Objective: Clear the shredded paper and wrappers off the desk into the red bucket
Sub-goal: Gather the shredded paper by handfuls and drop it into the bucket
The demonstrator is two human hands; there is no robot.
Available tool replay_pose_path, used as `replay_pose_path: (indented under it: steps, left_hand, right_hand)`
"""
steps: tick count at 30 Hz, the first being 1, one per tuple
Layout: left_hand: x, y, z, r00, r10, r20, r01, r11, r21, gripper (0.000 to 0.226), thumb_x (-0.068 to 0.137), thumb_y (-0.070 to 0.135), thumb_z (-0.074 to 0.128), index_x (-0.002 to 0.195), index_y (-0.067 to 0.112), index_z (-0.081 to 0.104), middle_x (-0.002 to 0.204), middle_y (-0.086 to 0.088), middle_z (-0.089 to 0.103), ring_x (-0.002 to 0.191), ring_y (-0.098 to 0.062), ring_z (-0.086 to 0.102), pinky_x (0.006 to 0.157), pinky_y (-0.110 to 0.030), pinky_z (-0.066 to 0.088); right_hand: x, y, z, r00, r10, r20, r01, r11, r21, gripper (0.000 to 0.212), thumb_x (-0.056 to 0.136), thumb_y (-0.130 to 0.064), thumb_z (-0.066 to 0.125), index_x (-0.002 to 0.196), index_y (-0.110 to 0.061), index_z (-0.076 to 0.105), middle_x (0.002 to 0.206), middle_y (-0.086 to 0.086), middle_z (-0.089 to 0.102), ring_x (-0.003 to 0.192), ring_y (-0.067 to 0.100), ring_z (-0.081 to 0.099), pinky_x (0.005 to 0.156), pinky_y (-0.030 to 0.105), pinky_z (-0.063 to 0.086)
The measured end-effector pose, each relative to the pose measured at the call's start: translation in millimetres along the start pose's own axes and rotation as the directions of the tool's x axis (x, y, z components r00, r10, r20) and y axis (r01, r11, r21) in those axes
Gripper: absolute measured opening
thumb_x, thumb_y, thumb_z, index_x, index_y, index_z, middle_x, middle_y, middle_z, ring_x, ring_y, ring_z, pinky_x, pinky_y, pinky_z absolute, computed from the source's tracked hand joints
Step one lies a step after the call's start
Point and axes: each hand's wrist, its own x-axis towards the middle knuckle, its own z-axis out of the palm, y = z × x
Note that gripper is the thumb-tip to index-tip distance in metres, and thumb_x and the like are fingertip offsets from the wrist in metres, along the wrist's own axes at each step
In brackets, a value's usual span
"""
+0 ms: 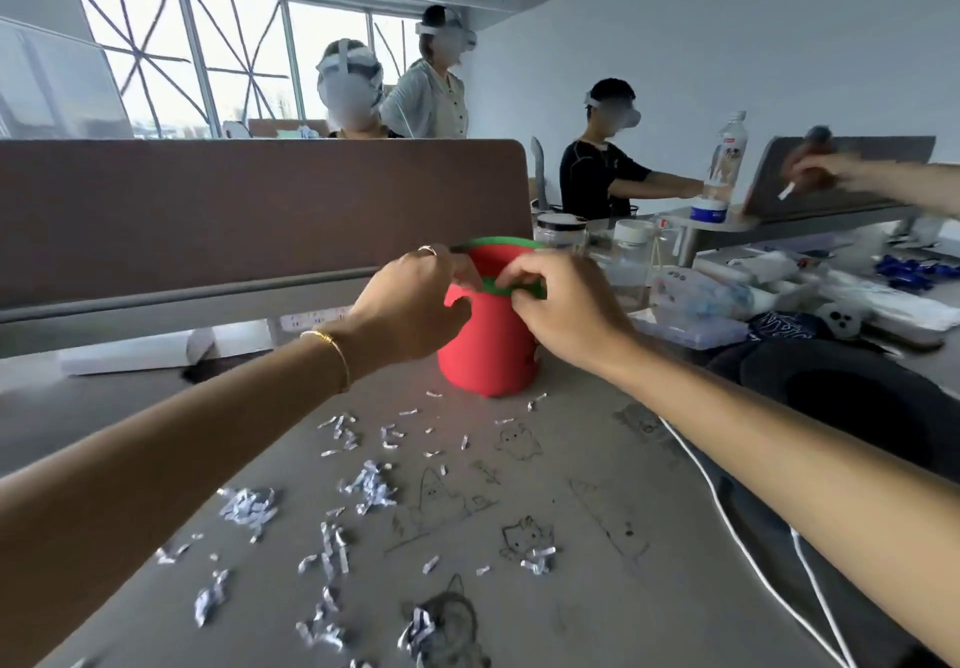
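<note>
A red bucket (485,347) with a green rim stands upright on the grey desk (582,537), near its far side. My left hand (415,303) grips the rim's near left part, a ring on one finger and a bracelet on the wrist. My right hand (561,303) pinches the green rim on the near right part. Several clumps of white shredded paper (363,485) lie scattered on the desk in front of the bucket, toward me and to the left. No wrappers show clearly.
A brown partition (260,210) runs behind the bucket. Jars (561,233), a water bottle (727,152), plastic boxes (691,329) and dark cloth (857,381) crowd the right side. A white cable (727,527) crosses the desk at right. Three people sit or stand beyond.
</note>
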Motion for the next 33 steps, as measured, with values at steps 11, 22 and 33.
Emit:
replay_pose_path:
  steps: [11,22,33]
  left_hand:
    - [-128.7,-29.7,65.5,0.94,-0.099,0.327,0.09,0.995,0.042,0.042,0.088,0.047,0.052,0.127,0.031,0.056,0.135,0.001,0.058,0.117,-0.025,0.059,0.099,-0.04,0.047]
    - [-161.6,-49.2,66.7,0.963,-0.111,0.246,0.135,0.988,-0.081,0.043,0.095,0.041,0.055,0.137,0.036,0.049,0.135,0.01,0.06,0.11,-0.019,0.062,0.085,-0.031,0.049]
    - [-133.6,-121.1,69.5,0.894,-0.386,0.228,0.378,0.922,0.08,0.057,0.095,0.051,0.038,0.145,0.023,0.041,0.149,-0.005,0.043,0.141,-0.027,0.035,0.112,-0.046,0.029]
  right_hand:
    - [-155.8,42.4,31.3,0.784,0.337,0.522,-0.303,0.941,-0.151,0.052,0.1,-0.037,0.057,0.149,-0.024,0.046,0.161,0.002,0.037,0.151,0.017,0.029,0.122,0.032,0.023]
    - [-89.7,74.3,83.9,0.749,0.444,0.492,-0.28,0.885,-0.371,0.064,0.103,-0.056,0.032,0.159,-0.026,0.024,0.169,0.012,0.016,0.157,0.029,0.011,0.126,0.046,0.005]
    - [-102.4,-7.3,119.8,0.653,0.071,0.754,-0.125,0.992,0.015,0.062,0.105,-0.051,0.037,0.16,-0.032,0.02,0.171,-0.003,0.003,0.157,0.014,-0.002,0.122,0.029,-0.003]
